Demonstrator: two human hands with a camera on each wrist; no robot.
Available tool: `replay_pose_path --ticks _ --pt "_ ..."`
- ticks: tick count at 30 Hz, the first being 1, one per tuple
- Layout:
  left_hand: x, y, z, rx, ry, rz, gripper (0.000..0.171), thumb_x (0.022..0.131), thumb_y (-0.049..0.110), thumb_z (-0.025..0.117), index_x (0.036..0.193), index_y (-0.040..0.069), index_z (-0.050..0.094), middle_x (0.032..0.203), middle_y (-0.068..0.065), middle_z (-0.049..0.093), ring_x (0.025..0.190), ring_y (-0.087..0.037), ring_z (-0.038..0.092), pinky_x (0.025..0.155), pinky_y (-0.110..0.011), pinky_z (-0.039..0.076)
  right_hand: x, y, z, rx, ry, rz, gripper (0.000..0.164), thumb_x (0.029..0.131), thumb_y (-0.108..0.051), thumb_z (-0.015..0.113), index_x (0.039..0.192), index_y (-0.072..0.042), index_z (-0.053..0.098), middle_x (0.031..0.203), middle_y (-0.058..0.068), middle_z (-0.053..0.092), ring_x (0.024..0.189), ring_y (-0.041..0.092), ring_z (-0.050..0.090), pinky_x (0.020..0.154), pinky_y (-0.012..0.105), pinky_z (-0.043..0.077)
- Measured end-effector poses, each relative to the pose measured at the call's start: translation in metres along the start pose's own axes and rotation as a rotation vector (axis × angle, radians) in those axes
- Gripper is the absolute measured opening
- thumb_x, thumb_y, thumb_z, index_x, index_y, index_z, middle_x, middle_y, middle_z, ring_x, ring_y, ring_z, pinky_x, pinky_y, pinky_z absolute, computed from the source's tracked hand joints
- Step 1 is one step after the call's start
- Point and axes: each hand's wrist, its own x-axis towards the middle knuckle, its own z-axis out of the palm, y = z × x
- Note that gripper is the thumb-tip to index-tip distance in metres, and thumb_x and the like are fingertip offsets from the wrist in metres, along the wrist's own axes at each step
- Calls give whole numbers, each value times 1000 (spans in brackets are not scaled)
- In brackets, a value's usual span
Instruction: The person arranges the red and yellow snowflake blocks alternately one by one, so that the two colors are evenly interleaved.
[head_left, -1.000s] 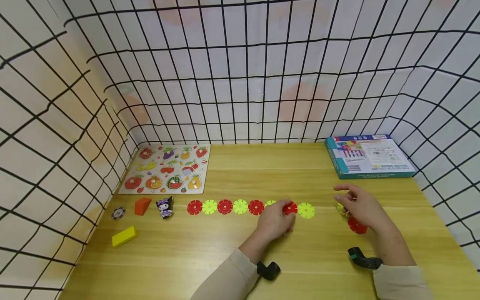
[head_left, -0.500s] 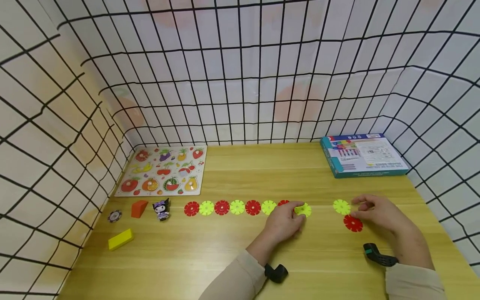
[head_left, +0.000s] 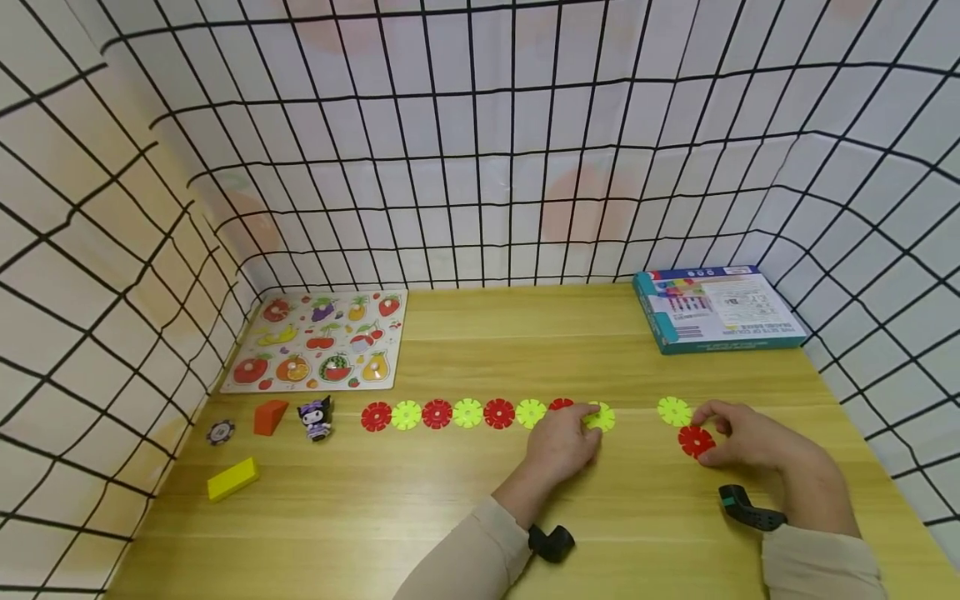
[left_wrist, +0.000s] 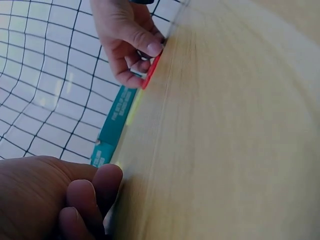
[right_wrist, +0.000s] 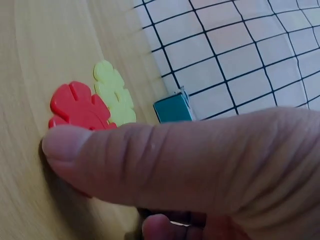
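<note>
Two hands: right (head_left: 757,442) on red disc (head_left: 695,440).

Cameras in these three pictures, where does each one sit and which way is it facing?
Head: above, facing forward and down at the table; both forearms show.
Left wrist: low by the left hand, facing across the tabletop toward the right hand.
Right wrist: behind the right thumb, facing the wire grid wall.
All three views share the red disc.
</note>
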Motion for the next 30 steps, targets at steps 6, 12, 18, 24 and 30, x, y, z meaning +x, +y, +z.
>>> replay_pose_path --ticks 6,12,18,24,30 --pt "0 0 -2 -12 -11 -13 35 86 29 60 121 32 61 41 16 47 49 -3 47 48 -23 38 1 -3 1 -17 13 -8 53 67 -35 80 108 -16 51 103 16 45 89 32 42 70 41 40" --pt "1 1 -2 -11 -16 -27 34 86 29 60 120 32 61 41 15 47 45 -4 47 45 -25 37 -1 -2 1 71 44 -21 44 71 -32 78 98 -12 49 88 9 45 81 25 43 62 32 34" --pt "0 2 -3 -31 -30 -29 34 86 28 61 121 31 61 40 15 47 38 -5 47 42 -25 37 -4 -7 -2 156 63 -64 35 81 -33 70 100 -10 52 78 8 48 75 23 46 58 29 37" --pt "1 1 -3 -33 -23 -15 35 87 28 61 121 30 61 40 15 47 38 -4 47 42 -25 37 4 -31 5 139 137 -98 37 82 -42 67 103 -13 56 78 7 49 72 22 47 56 28 37" --pt "1 1 -2 -35 -36 -32 36 87 29 61 122 32 60 41 14 48 39 -5 47 45 -25 38 17 -53 20 225 208 -100 36 85 -36 66 109 -11 55 81 10 54 65 22 53 55 28 45"
